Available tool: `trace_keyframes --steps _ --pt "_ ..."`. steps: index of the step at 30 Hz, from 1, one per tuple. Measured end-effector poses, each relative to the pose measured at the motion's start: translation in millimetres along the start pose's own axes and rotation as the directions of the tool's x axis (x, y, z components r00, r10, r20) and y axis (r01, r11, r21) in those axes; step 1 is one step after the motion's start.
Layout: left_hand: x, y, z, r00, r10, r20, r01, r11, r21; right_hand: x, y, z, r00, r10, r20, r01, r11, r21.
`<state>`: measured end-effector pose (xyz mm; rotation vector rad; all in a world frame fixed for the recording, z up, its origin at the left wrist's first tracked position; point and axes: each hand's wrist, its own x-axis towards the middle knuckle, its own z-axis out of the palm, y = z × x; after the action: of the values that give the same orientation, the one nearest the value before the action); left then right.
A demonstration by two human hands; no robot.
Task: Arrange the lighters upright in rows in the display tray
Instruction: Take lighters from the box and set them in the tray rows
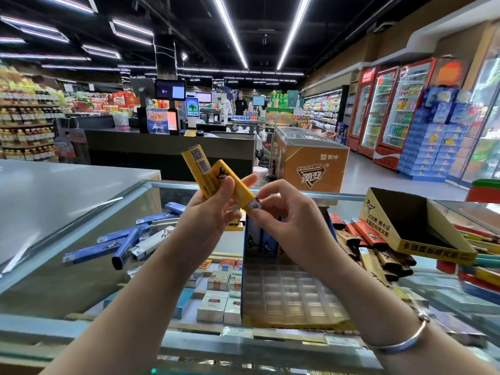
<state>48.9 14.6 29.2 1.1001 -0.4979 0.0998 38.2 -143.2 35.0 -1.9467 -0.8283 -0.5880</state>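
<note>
The left hand (pixel 213 209) is raised above the glass counter (pixel 81 239), its fingers and thumb curled round two yellow lighters (pixel 205 171) held side by side and tilted, their far ends leaning up and to the left. The right hand (pixel 286 215) meets it from the right: thumb and forefinger pinch the metal head (pixel 255 205) of the nearer yellow lighter, the other fingers curled loosely beneath. A silver bangle (pixel 405 339) sits on the right wrist. Directly below the hands lies the display tray (pixel 292 293), a clear moulded grid of pockets set in a yellow card base; a few blue lighters (pixel 259 239) stand upright in its far row, partly hidden by the right hand, while the nearer pockets hold nothing. To the left of the tray, loose blue and white lighters (pixel 121 244) lie flat in a heap on the glass. To the right, red, brown and gold lighters (pixel 373 247) lie scattered flat, some overlapping. Just beyond them stands a yellow card box (pixel 433 250) with black printing, open at the top and dark inside. More coloured lighters (pixel 484 272) are piled at the far right edge. Under the glass, cigarette packs (pixel 216 293) are lined up in rows. Beyond the counter are a chest freezer (pixel 311 161), a checkout desk (pixel 167 147) and drink fridges (pixel 389 109).
</note>
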Motion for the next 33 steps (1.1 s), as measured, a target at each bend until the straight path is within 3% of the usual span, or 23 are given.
trace_keyframes --steps 3,7,9,14,19,27,33 --pt "-2 -1 4 0.999 0.004 -0.054 0.006 0.986 0.169 2 -3 -4 0.997 0.077 -0.015 -0.073 0.981 0.182" --pt "-2 -6 5 0.956 0.030 -0.291 0.068 0.945 0.321 5 0 -25 0.979 0.179 -0.100 -0.129 0.916 0.381" --pt "-3 -7 5 0.956 0.075 -0.284 0.061 0.896 0.441 7 5 -41 0.962 0.241 -0.127 -0.166 0.887 0.430" --pt "-1 -14 3 0.984 0.006 -0.180 0.118 0.736 0.667 2 19 -65 0.967 0.244 -0.070 -0.220 0.944 0.244" --pt "0 -21 -1 0.977 -0.104 -0.188 0.210 0.653 0.727 -1 20 -68 0.971 0.234 0.043 -0.237 0.951 0.196" --pt "1 -24 -3 0.984 -0.103 -0.144 0.177 0.635 0.752 -4 22 -48 0.979 0.143 0.142 -0.126 0.984 -0.125" --pt "2 -25 -5 0.986 -0.102 -0.135 0.169 0.629 0.759 -4 21 -44 0.989 0.051 0.140 -0.017 0.972 -0.234"
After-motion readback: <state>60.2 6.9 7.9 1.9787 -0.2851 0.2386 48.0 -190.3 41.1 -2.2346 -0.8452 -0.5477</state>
